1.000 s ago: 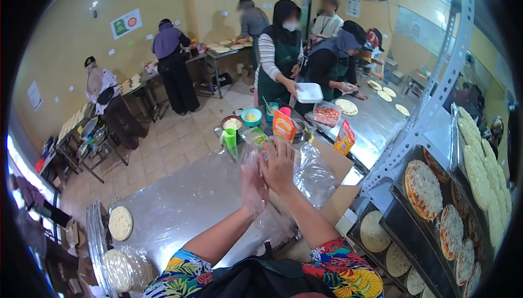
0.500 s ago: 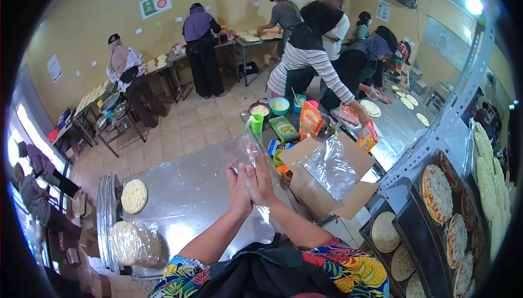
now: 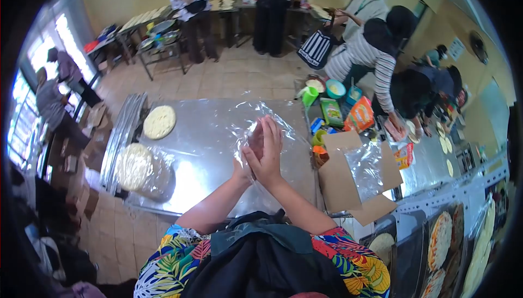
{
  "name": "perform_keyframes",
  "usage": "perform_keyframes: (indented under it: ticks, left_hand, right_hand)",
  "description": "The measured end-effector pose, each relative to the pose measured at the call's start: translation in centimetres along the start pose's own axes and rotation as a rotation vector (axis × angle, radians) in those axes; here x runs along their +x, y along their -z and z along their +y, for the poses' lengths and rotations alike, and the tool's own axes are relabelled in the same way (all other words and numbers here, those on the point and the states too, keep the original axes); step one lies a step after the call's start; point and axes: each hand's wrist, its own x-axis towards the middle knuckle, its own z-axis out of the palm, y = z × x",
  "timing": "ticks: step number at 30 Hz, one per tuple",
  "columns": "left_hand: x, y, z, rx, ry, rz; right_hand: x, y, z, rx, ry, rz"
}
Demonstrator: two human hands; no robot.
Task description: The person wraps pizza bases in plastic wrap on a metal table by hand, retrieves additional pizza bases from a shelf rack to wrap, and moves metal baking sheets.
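Observation:
My left hand and my right hand are pressed palm to palm above the metal table. Between and around their fingers is a crumpled clear plastic bag, its loose film spreading past the fingertips. Much of my left hand is hidden behind the right one and the film. A round, pale flatbread lies at the table's left side. Nearer to me, more rounds are wrapped in clear plastic.
Right of the table stands an open cardboard box with plastic film inside. Beyond it are an orange pouch, a green cup and bowls. Trays of topped rounds fill the lower right. Several people stand around other tables.
The view has swung toward the left and down. My hands stay together with the plastic, which has spread wider around the fingers. A person in white at the back now holds a striped bag.

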Motion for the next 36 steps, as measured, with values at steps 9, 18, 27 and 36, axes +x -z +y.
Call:
perform_keyframes:
  ticks: [9,18,27,36]
  left_hand:
    - [-2.9,5.3,1.4,0.213,0.163,0.454]
    - [-3.2,5.9,0.8,0.363,0.139,0.717]
    - [-2.6,8.2,2.5,-0.012,-0.228,0.699]
    - [-4.3,8.7,8.0,0.230,-0.157,1.041]
  right_hand:
    - [-0.8,-4.1,0.6,0.121,-0.004,-0.160]
    - [-1.8,-8.4,0.8,0.479,-0.087,-0.263]
    - [-0.9,-9.6,-0.2,0.507,-0.143,-0.266]
    - [-0.4,-10.3,5.0,1.188,-1.009,-0.284]
